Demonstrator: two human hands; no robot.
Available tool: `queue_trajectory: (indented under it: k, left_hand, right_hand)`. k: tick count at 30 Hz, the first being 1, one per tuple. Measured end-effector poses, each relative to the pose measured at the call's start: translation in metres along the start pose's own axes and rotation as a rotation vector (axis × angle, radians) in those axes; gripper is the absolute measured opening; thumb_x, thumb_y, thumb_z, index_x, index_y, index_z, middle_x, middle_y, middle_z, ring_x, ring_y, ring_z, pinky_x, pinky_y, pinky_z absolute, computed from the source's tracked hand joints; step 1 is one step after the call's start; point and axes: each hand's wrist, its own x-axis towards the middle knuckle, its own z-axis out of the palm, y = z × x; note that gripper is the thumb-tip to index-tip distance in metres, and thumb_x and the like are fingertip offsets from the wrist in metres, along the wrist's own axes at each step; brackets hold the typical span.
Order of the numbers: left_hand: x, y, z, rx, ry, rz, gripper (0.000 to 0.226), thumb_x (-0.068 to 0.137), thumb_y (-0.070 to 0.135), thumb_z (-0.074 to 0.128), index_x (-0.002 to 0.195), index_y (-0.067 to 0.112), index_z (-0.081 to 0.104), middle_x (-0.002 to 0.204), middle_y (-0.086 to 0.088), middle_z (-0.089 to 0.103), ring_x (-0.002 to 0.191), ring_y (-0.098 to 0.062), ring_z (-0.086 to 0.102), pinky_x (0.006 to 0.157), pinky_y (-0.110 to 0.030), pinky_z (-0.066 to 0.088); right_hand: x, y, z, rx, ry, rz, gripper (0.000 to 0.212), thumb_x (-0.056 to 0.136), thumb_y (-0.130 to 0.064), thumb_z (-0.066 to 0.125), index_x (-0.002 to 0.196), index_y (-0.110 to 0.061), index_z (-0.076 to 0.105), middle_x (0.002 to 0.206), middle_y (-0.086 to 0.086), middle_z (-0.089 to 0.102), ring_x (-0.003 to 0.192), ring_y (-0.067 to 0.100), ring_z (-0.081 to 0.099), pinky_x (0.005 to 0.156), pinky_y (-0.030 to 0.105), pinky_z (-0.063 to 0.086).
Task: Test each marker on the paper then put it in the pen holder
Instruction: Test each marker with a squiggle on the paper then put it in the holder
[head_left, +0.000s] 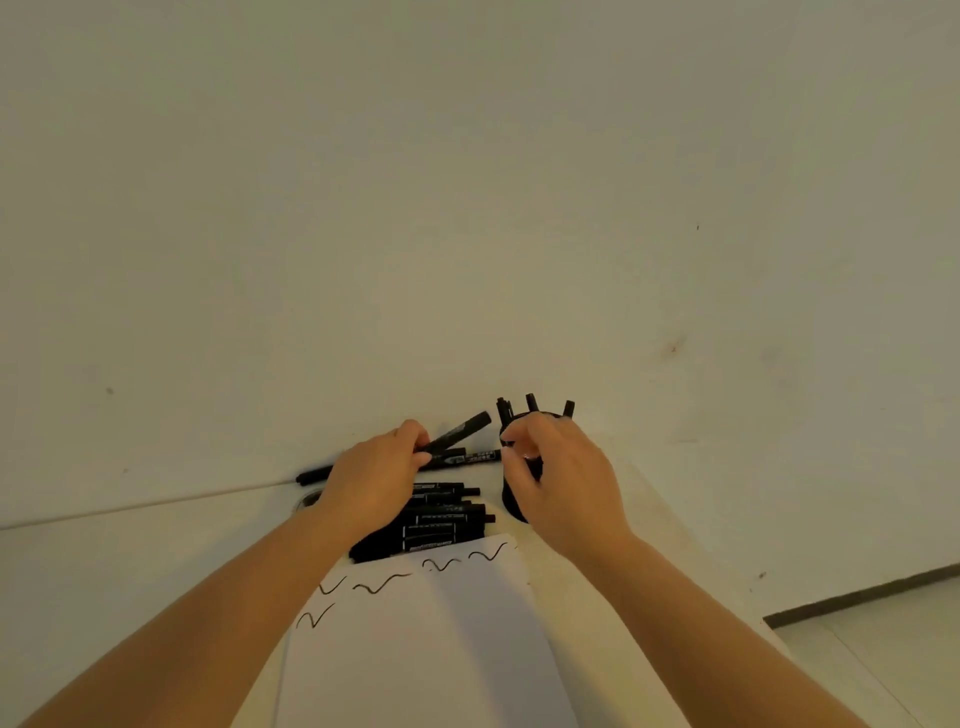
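Note:
My left hand (375, 480) grips a black marker (460, 432) that tilts up to the right, above a pile of black markers (441, 522) on the table. My right hand (561, 480) hovers in front of the black pen holder (511, 499), fingers curled, with nothing visibly in it. Several marker ends (531, 402) stick up out of the holder behind that hand. A white sheet of paper (431, 639) with several black squiggles lies near me, between my forearms.
One more marker (470, 458) lies against the wall behind the pile, and a dark pen (314, 475) lies to the left of my left hand. The white table (104, 561) meets the wall. Floor shows at the bottom right.

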Motion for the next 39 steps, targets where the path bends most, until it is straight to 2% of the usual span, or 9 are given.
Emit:
queue_trajectory:
  k: [4, 9, 17, 24, 27, 32, 35, 37, 39]
  left_hand:
    - [-0.043, 0.027, -0.02, -0.154, 0.072, -0.035, 0.02, 0.095, 0.034, 0.039, 0.112, 0.024, 0.046, 0.103, 0.005, 0.063, 0.086, -0.017, 0.059, 0.07, -0.035, 0.05]
    - [-0.095, 0.044, -0.027, -0.231, 0.034, 0.03, 0.021, 0.093, 0.036, 0.045, 0.112, 0.03, 0.05, 0.105, 0.011, 0.065, 0.092, -0.01, 0.06, 0.078, -0.035, 0.052]
    - [-0.154, 0.02, -0.026, -0.297, 0.092, -0.115, 0.022, 0.086, 0.042, 0.056, 0.106, 0.037, 0.063, 0.092, 0.014, 0.067, 0.078, -0.005, 0.059, 0.072, -0.023, 0.047]
    - [-0.182, 0.025, -0.042, -0.003, 0.176, 0.164, 0.021, 0.081, 0.042, 0.055, 0.083, 0.028, 0.071, 0.066, 0.014, 0.068, 0.053, -0.008, 0.061, 0.045, -0.021, 0.044]
    - [-0.195, 0.026, -0.042, -0.195, -0.004, 0.002, 0.019, 0.09, 0.04, 0.049, 0.08, 0.034, 0.064, 0.062, 0.02, 0.059, 0.058, -0.001, 0.055, 0.056, -0.018, 0.04]
    - [-0.198, 0.027, -0.043, -0.501, -0.171, -0.126, 0.038, 0.088, 0.026, 0.055, 0.053, 0.041, 0.054, 0.053, 0.026, 0.059, 0.051, 0.005, 0.056, 0.052, -0.005, 0.037]
    - [-0.204, -0.004, -0.047, -0.623, -0.28, -0.265, 0.034, 0.089, 0.018, 0.056, 0.06, 0.034, 0.065, 0.053, 0.014, 0.063, 0.047, 0.0, 0.057, 0.054, -0.013, 0.046]
    - [-0.209, -0.03, -0.052, -0.593, -0.277, -0.318, 0.029, 0.089, 0.018, 0.056, 0.064, 0.029, 0.066, 0.055, 0.012, 0.065, 0.05, -0.001, 0.058, 0.053, -0.013, 0.046]
    - [-0.209, -0.041, -0.049, -0.554, -0.271, -0.305, 0.025, 0.088, 0.02, 0.058, 0.067, 0.031, 0.066, 0.06, 0.014, 0.067, 0.055, 0.002, 0.059, 0.056, -0.011, 0.043]
  right_hand:
    - [-0.022, -0.019, 0.018, 0.426, -0.158, 0.387, 0.016, 0.088, -0.035, 0.052, 0.102, -0.029, 0.056, 0.075, -0.009, 0.061, 0.07, 0.005, 0.058, 0.065, 0.025, 0.046]
    - [-0.045, -0.04, 0.028, 0.73, -0.221, 0.49, 0.017, 0.091, -0.029, 0.053, 0.085, -0.016, 0.063, 0.057, -0.006, 0.062, 0.048, -0.003, 0.054, 0.046, 0.011, 0.041]
    - [-0.078, -0.064, 0.034, 0.973, -0.164, 0.762, 0.024, 0.091, -0.028, 0.053, 0.075, -0.013, 0.062, 0.044, -0.004, 0.056, 0.04, 0.005, 0.049, 0.043, 0.018, 0.04]
    - [-0.089, -0.079, 0.029, 1.059, -0.398, 0.96, 0.026, 0.09, -0.017, 0.052, 0.067, -0.005, 0.055, 0.039, 0.003, 0.048, 0.032, 0.011, 0.039, 0.039, 0.022, 0.032]
    - [-0.09, -0.076, 0.025, 1.099, -0.414, 0.954, 0.027, 0.087, -0.011, 0.05, 0.061, -0.003, 0.053, 0.037, 0.005, 0.043, 0.03, 0.013, 0.033, 0.036, 0.022, 0.027]
    - [-0.091, -0.075, 0.033, 1.135, -0.411, 0.923, 0.03, 0.083, -0.005, 0.047, 0.053, -0.005, 0.045, 0.035, 0.006, 0.037, 0.027, 0.014, 0.027, 0.035, 0.018, 0.02]
    - [-0.079, -0.045, 0.021, 1.251, -0.133, 1.009, 0.03, 0.082, -0.001, 0.043, 0.053, -0.006, 0.038, 0.034, 0.003, 0.034, 0.022, 0.011, 0.024, 0.033, 0.012, 0.017]
    - [-0.072, -0.023, 0.011, 1.155, -0.028, 1.004, 0.028, 0.084, -0.004, 0.045, 0.057, -0.005, 0.041, 0.032, 0.0, 0.035, 0.023, 0.009, 0.026, 0.031, 0.013, 0.019]
    - [-0.073, -0.015, 0.016, 0.949, -0.103, 0.907, 0.026, 0.087, -0.011, 0.051, 0.061, -0.007, 0.049, 0.034, -0.002, 0.042, 0.028, 0.008, 0.034, 0.031, 0.016, 0.026]
